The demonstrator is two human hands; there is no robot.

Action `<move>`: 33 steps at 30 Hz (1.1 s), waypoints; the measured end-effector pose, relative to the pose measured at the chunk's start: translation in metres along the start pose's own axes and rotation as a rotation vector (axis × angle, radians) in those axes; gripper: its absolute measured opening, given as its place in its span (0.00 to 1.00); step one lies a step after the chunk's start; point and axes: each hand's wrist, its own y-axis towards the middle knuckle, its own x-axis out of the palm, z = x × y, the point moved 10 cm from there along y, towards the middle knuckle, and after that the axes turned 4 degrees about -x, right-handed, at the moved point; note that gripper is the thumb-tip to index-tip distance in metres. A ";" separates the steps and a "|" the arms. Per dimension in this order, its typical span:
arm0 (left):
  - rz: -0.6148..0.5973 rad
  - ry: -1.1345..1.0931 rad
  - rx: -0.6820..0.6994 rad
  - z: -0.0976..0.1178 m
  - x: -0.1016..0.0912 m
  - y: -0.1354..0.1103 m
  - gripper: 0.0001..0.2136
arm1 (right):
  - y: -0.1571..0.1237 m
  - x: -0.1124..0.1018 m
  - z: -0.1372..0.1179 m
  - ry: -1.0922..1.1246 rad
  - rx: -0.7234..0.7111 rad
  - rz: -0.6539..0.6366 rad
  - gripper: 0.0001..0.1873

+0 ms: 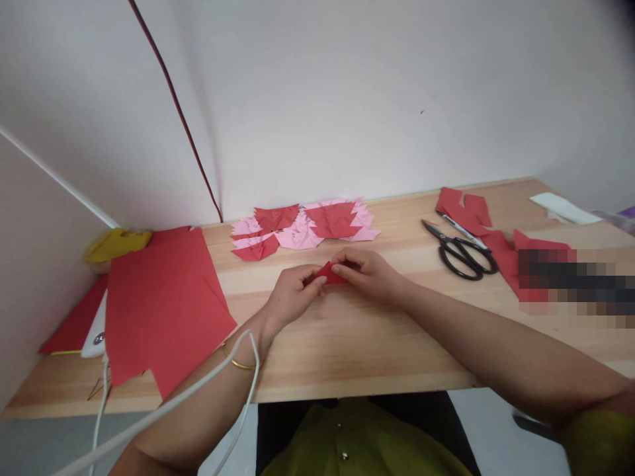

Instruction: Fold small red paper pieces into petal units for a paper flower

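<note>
I have a small red paper (338, 275) pinched between thumb and fingers of both my left hand (292, 291) and my right hand (373, 276), just over the middle of the table; whether it touches the wood, I can't tell. It looks folded, though my fingers hide much of it, so I'd judge this piece partway along. Finished-looking red pieces (331, 220) and pink pieces (299, 236) with pointed edges lie grouped at the far side, while large red sheets (163, 297) on the left seem unworked. To the right are black-handled scissors (460, 256), a pen (462, 229) and red offcuts (502, 254). The pale wooden table (377, 350) meets a plain whitish wall (347, 99), where a dark cable (171, 86) runs down at the left, and a yellow bundle (116, 244) sits in the far left corner.
</note>
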 end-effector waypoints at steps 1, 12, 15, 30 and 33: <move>0.016 -0.077 -0.043 -0.005 -0.002 0.001 0.10 | 0.000 -0.003 0.003 0.024 0.025 0.028 0.11; 0.199 -0.237 -0.114 -0.017 -0.016 -0.002 0.14 | -0.001 -0.007 0.015 0.230 0.114 0.089 0.14; 0.194 -0.242 -0.115 -0.016 -0.017 -0.003 0.13 | -0.001 -0.009 0.013 0.203 0.117 0.100 0.13; 0.169 -0.314 -0.116 -0.011 -0.015 -0.003 0.10 | -0.001 -0.010 0.016 0.214 0.112 0.114 0.12; 0.170 -0.331 -0.124 -0.013 -0.014 -0.003 0.10 | -0.001 -0.010 0.016 0.209 0.111 0.116 0.11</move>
